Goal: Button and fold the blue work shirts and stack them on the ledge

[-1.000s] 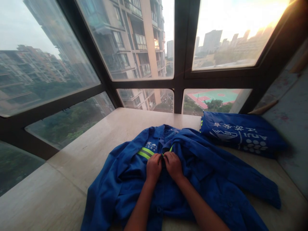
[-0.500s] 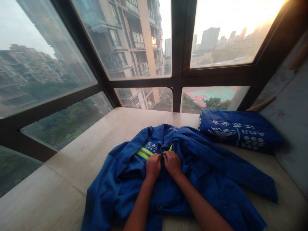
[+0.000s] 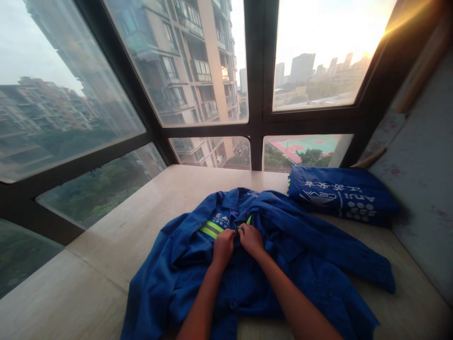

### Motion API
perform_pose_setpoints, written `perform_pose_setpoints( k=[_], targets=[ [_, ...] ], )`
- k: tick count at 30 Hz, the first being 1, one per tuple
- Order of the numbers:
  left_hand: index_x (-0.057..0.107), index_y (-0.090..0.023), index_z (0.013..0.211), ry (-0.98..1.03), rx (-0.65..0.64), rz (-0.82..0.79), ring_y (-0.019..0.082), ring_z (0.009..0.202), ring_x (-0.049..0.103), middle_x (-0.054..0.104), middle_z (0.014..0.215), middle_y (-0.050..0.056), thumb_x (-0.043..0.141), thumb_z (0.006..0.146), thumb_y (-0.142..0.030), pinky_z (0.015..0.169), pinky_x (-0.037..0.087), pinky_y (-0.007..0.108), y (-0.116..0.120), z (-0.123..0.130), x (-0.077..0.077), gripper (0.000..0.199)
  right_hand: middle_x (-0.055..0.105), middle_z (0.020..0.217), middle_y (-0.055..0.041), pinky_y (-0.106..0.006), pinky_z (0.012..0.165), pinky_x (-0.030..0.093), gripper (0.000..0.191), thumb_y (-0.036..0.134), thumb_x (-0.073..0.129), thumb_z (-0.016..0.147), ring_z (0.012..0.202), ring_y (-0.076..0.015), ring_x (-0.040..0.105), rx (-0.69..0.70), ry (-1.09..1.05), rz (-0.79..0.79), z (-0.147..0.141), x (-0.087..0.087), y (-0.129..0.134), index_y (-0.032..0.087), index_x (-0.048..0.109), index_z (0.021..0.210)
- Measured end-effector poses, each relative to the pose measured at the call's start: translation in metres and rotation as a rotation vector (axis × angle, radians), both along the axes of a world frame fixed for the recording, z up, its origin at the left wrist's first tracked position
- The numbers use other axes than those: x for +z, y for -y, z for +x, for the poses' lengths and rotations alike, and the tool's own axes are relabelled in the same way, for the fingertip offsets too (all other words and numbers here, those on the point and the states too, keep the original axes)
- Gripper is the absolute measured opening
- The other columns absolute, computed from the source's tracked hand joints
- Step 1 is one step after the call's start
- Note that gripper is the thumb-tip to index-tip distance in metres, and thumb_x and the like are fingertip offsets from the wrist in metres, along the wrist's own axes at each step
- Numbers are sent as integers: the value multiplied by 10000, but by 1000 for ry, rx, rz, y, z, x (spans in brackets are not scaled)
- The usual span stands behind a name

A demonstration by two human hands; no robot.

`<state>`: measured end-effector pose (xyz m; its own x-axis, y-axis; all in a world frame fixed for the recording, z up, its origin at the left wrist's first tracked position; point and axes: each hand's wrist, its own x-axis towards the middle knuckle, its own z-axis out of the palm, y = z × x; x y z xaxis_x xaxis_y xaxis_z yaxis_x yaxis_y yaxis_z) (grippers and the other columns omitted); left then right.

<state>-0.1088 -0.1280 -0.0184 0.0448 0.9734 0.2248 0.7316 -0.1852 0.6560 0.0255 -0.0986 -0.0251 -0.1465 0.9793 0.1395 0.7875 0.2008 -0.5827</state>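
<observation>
A blue work jacket (image 3: 198, 264) with yellow-green reflective strips lies spread on the pale sill, its collar toward the window and its sleeves out to both sides. At the middle of its front, my left hand (image 3: 223, 246) pinches the left front edge beside a white chest logo. Close beside it, my right hand (image 3: 251, 238) grips the other front edge, where a bit of reflective strip shows. The fingertips of both hands nearly meet. What exactly lies between them is too small to make out. A button shows lower on the front.
A folded blue garment (image 3: 339, 196) with white lettering lies at the back right of the stone sill (image 3: 88, 278), by a patterned wall (image 3: 424, 212). Dark window frames (image 3: 256, 89) rise at the back and left, with buildings and a sports court outside.
The view has shifted slightly, so the window and folded garment sit lower and farther left. Both hands keep their pinch on the jacket's front edges with hardly any movement.
</observation>
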Motion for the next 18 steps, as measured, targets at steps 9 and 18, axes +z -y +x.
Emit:
perform_pose_setpoints(
  k=[9, 18],
  targets=[
    [716, -133, 1029, 308, 23, -92, 217, 872, 701, 757, 940, 89, 470, 915, -407, 789, 558, 333, -7, -27, 5, 386, 716, 948, -54, -256, 801, 401, 168, 168, 521, 891, 935, -189, 646, 107, -10, 97, 7, -1, 22, 201, 666, 971],
    [688, -179, 979, 99, 55, -5, 232, 977, 663, 726, 993, 93, 470, 904, -267, 902, 512, 376, 13, -6, 11, 247, 730, 891, -46, -228, 701, 421, 197, 153, 502, 880, 826, -171, 669, 33, -109, 96, 6, 9, 19, 192, 667, 981]
  ],
)
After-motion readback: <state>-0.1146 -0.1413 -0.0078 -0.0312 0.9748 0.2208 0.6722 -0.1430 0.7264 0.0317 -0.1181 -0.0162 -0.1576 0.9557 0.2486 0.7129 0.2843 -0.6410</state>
